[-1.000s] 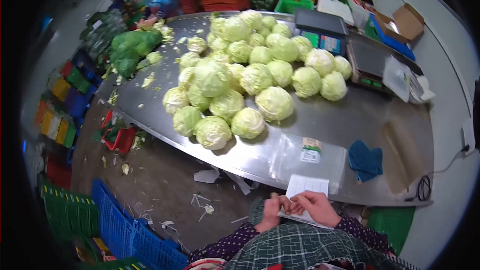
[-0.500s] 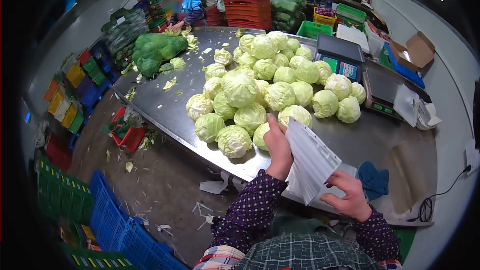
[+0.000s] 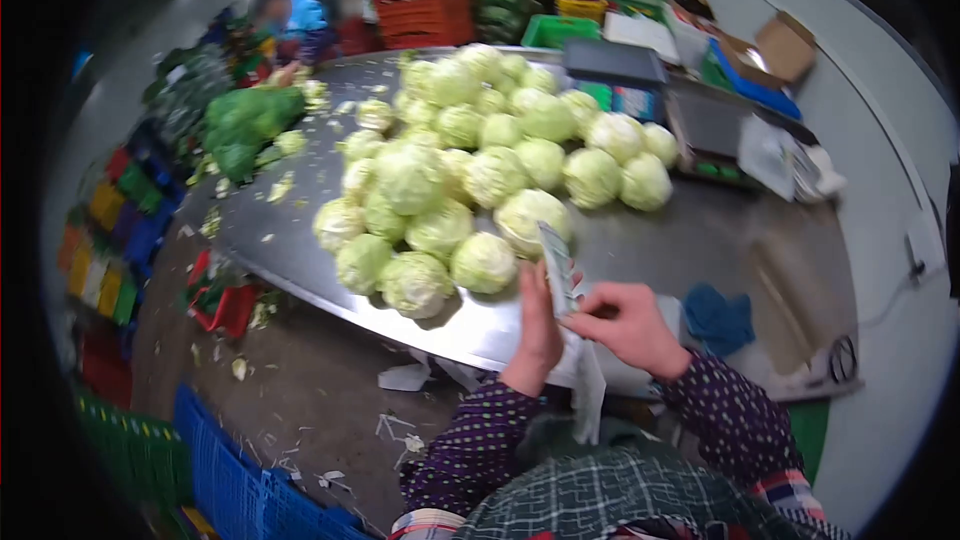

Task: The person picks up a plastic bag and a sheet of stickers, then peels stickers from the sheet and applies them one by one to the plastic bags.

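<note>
Head view: I hold a thin white sheaf [image 3: 590, 395] up in front of me, at the near edge of the metal table [image 3: 625, 250].
Left hand [image 3: 540, 325]: closed round the sheaf's upper part, thumb on my side, some fingers showing beyond it.
Right hand [image 3: 630, 328]: close beside the left, thumb and finger pinched at the sheaf's edge.
Sheaf: upper part raised, with printing on it; lower part hanging below my hands. Whether it is paper or plastic, one layer or several, I cannot tell.
Feel: light and limp, I judge, perhaps slippery; it could crease or tear if tugged.
Hold: best steadied near the printed part, with a light fingertip pinch on the edge.
Cabbages [image 3: 410, 180]: piled just beyond my left hand.
Blue cloth [image 3: 718, 320]: crumpled on the table, to the right of my right hand.
Other person [image 3: 303, 18]: at the far left, well apart from me.
</note>
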Action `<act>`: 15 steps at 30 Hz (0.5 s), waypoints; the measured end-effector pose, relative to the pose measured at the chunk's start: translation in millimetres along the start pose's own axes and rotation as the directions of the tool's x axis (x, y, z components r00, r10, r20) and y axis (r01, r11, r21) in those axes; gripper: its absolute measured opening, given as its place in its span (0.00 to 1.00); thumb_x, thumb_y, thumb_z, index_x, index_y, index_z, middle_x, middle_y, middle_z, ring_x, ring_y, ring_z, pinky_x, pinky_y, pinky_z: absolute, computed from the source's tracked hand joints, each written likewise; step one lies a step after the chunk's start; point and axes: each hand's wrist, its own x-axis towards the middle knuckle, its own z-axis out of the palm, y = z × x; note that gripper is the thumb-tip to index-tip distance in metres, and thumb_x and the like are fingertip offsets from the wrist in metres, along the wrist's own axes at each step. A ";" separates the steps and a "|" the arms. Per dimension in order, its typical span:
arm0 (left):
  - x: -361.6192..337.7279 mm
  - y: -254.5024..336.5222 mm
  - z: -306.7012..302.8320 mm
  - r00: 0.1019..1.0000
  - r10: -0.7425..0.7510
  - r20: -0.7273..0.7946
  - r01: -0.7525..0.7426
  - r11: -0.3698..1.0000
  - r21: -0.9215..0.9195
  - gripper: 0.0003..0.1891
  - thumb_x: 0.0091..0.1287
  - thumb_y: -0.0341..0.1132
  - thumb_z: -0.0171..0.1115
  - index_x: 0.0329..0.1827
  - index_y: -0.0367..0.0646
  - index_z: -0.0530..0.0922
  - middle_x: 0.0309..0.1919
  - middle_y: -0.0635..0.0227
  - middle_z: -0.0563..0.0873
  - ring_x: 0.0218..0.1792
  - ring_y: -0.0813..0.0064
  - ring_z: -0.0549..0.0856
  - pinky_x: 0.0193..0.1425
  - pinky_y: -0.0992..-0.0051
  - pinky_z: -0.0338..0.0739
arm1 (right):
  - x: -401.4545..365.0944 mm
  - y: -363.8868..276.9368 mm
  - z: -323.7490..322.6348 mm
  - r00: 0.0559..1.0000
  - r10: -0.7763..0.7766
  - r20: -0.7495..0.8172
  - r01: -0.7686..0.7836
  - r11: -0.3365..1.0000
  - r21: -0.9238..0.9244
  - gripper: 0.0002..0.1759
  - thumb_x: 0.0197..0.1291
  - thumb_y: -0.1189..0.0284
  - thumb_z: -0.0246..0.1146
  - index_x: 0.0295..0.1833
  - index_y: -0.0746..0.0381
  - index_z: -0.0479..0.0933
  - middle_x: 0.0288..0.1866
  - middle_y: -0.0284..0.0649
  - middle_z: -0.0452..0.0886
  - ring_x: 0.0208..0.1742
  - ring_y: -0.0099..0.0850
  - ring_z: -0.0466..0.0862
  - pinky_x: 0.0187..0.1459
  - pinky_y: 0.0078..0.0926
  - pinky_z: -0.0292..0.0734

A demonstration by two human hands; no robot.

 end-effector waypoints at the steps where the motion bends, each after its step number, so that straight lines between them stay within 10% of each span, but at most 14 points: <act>1: -4.2 -3.2 -6.8 0.988 -0.123 0.089 0.125 0.992 -0.016 0.41 0.69 0.69 0.32 0.65 0.39 0.66 0.53 0.63 0.78 0.53 0.70 0.77 0.55 0.71 0.73 | 1.8 2.1 -1.8 0.999 0.027 0.019 -0.029 0.997 0.073 0.07 0.54 0.77 0.69 0.30 0.68 0.79 0.23 0.31 0.80 0.26 0.16 0.76 0.29 0.16 0.71; 3: -12.4 -5.8 -4.7 0.950 -0.258 0.173 0.265 0.964 -0.019 0.48 0.61 0.77 0.34 0.56 0.36 0.74 0.32 0.68 0.79 0.32 0.78 0.77 0.35 0.80 0.71 | 2.4 6.7 -6.7 0.993 0.105 0.049 -0.113 0.974 0.197 0.08 0.56 0.74 0.69 0.29 0.67 0.79 0.24 0.32 0.81 0.26 0.16 0.76 0.29 0.15 0.71; 6: -9.8 -19.4 -23.4 0.889 -0.179 0.422 0.232 0.969 -0.079 0.49 0.59 0.78 0.36 0.55 0.35 0.74 0.32 0.70 0.78 0.31 0.78 0.74 0.35 0.78 0.70 | 5.8 10.9 -16.0 0.980 0.170 0.106 -0.196 0.925 0.325 0.10 0.58 0.72 0.68 0.28 0.64 0.78 0.24 0.32 0.81 0.26 0.16 0.78 0.27 0.13 0.71; 8: -21.1 -13.7 -12.4 0.874 -0.183 0.450 0.305 0.927 -0.217 0.45 0.59 0.77 0.40 0.51 0.37 0.74 0.33 0.69 0.77 0.34 0.75 0.76 0.40 0.74 0.74 | 6.1 14.7 -21.7 0.974 0.219 0.058 -0.225 0.912 0.342 0.10 0.58 0.72 0.68 0.28 0.64 0.78 0.25 0.32 0.81 0.26 0.16 0.78 0.27 0.13 0.72; 12: -29.6 9.6 1.6 0.891 -0.272 0.363 0.266 0.962 0.068 0.33 0.66 0.63 0.49 0.49 0.37 0.73 0.41 0.61 0.79 0.47 0.71 0.80 0.55 0.69 0.76 | 6.0 18.6 -31.5 0.968 0.251 0.017 -0.244 0.921 0.304 0.08 0.59 0.73 0.67 0.30 0.64 0.77 0.26 0.33 0.82 0.26 0.17 0.79 0.29 0.15 0.74; 15: -23.2 1.2 -2.8 0.884 -0.364 0.295 0.351 0.931 0.096 0.36 0.72 0.61 0.36 0.58 0.31 0.69 0.50 0.60 0.78 0.51 0.69 0.79 0.58 0.69 0.75 | 5.8 24.9 -27.3 0.969 0.245 0.025 -0.241 0.921 0.305 0.08 0.58 0.72 0.68 0.32 0.64 0.77 0.25 0.31 0.80 0.25 0.16 0.77 0.28 0.14 0.73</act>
